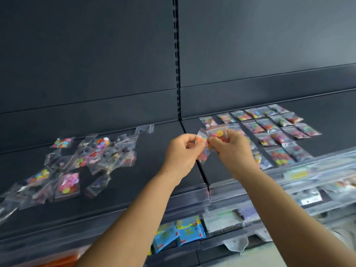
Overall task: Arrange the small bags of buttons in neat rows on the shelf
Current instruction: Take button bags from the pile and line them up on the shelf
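Small clear bags of coloured buttons lie on a dark shelf (158, 166). A loose heap of bags (92, 157) covers the left part. On the right, several bags lie in neat rows (273, 132). Above the seam between the two shelf sections, my left hand (182, 154) and my right hand (233, 151) meet. Together they pinch a few button bags (215, 134), one of them with a yellow button near its top. How the bags are shared between the two hands is unclear. One single bag (144, 129) lies apart at the back.
A dark back panel with a slotted upright (178, 54) rises behind the shelf. A clear price rail (289, 176) runs along the shelf's front edge. Below it, a lower shelf holds blue packets (179, 234) and other packaged goods.
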Demonstrator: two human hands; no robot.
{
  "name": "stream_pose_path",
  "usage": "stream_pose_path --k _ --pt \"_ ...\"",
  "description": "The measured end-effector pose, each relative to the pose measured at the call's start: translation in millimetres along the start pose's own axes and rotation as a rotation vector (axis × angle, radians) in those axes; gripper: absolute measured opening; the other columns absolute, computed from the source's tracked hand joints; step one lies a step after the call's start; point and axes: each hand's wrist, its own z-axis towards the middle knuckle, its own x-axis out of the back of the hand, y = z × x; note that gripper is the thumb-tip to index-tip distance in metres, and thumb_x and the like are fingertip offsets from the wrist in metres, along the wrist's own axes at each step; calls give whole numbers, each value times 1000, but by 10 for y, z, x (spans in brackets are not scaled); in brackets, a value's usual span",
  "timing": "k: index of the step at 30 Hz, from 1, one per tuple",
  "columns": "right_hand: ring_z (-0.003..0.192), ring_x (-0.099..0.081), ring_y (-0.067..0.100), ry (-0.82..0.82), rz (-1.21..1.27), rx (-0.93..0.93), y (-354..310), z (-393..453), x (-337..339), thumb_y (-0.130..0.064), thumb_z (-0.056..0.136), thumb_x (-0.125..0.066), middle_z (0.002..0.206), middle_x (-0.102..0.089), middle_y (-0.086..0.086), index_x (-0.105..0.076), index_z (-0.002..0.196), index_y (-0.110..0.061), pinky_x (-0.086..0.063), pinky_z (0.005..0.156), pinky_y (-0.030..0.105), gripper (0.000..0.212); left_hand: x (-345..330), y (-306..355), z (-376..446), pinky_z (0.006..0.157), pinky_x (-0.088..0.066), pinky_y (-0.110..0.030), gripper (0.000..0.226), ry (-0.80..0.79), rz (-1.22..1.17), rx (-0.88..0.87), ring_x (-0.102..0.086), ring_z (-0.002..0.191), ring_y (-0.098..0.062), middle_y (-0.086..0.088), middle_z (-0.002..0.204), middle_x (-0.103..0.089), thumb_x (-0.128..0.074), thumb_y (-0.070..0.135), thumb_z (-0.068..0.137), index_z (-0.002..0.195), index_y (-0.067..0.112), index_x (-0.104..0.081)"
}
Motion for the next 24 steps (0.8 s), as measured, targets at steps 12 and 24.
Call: stream_pose_path --k 12,24 --pt "52 -47 13 72 13 -45 594 657 1766 -22 87 -62 62 -58 1 -58 79 -10 -40 51 28 16 -1903 393 377 70 -55 -31 10 -52 154 -45 -63 69 -10 3 78 -69 -64 16 87 79 23 -65" --pt "66 -51 21 179 50 -121 891 1077 2343 -21 87 -58 75 -61 20 -66 79 -6 -45 65 37 19 -2598 371 864 71 -57 -36 3 -103 219 -88 -66 75 -17 2 78 -68 -62 17 88 86 19 -63"
